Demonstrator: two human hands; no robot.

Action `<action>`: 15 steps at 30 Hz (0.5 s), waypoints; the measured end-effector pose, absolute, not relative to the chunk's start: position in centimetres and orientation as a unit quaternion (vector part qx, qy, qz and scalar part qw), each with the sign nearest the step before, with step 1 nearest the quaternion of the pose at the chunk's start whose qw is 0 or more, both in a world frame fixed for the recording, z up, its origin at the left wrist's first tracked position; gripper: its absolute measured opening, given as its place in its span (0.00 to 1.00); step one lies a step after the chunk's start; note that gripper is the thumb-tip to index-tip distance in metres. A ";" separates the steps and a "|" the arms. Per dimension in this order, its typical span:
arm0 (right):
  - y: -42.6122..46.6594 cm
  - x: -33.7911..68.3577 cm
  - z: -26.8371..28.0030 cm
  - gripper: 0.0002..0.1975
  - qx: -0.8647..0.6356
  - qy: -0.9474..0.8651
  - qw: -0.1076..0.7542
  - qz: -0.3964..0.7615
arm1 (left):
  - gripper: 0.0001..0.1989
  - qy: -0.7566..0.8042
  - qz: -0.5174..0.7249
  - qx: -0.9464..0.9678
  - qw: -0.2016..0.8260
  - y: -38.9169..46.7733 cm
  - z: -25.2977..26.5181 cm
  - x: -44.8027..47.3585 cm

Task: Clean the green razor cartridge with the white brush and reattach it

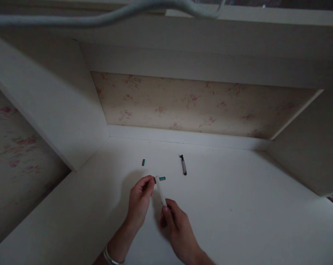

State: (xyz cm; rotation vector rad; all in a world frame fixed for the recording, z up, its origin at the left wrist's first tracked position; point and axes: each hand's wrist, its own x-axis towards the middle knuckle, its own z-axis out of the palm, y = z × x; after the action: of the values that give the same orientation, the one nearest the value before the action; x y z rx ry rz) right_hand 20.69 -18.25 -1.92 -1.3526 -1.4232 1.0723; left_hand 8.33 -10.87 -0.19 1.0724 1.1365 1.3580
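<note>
A slim white razor (161,191) is held up over the white tabletop, its handle slanting. My right hand (179,228) grips the lower end of the handle between thumb and fingers. Across the razor's top lies a short dark teal blade head (162,178), which sticks out to the right. The fingers of my left hand (140,198) are pinched at the left side of that top end. A small dark teal piece (143,162), similar in look to the blade head, lies beyond my left hand. Farther right lies a black-and-grey handle (183,165) with a narrow black neck.
The white tabletop (238,206) runs back to a low white ledge (183,137) below floral wallpaper (194,99). White panels (53,99) close the left and right sides. A pale cable or tube (100,19) crosses the top of the view.
</note>
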 end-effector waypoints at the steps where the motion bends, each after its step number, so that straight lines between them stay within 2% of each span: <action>1: -18.2 20.7 -2.0 0.17 -0.551 -0.562 0.449 0.422 | 0.15 0.470 0.565 0.449 0.509 -10.8 -0.2 8.3; 4: -18.2 20.8 -2.1 0.17 -0.558 -0.549 0.463 0.417 | 0.15 0.464 0.565 0.455 0.508 -10.8 -0.3 8.3; 9: -18.2 20.6 -1.9 0.17 -0.536 -0.569 0.428 0.454 | 0.15 0.469 0.563 0.449 0.511 -10.9 -0.4 8.3; 15: -18.1 20.8 -2.0 0.17 -0.556 -0.547 0.459 0.426 | 0.15 0.472 0.563 0.454 0.504 -11.0 0.0 8.3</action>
State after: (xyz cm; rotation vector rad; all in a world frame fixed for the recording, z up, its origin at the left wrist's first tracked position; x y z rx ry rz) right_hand 20.78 -18.11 -2.02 -1.3689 -1.3471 1.0490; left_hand 8.34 -11.00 -0.04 1.0971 1.1397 1.3593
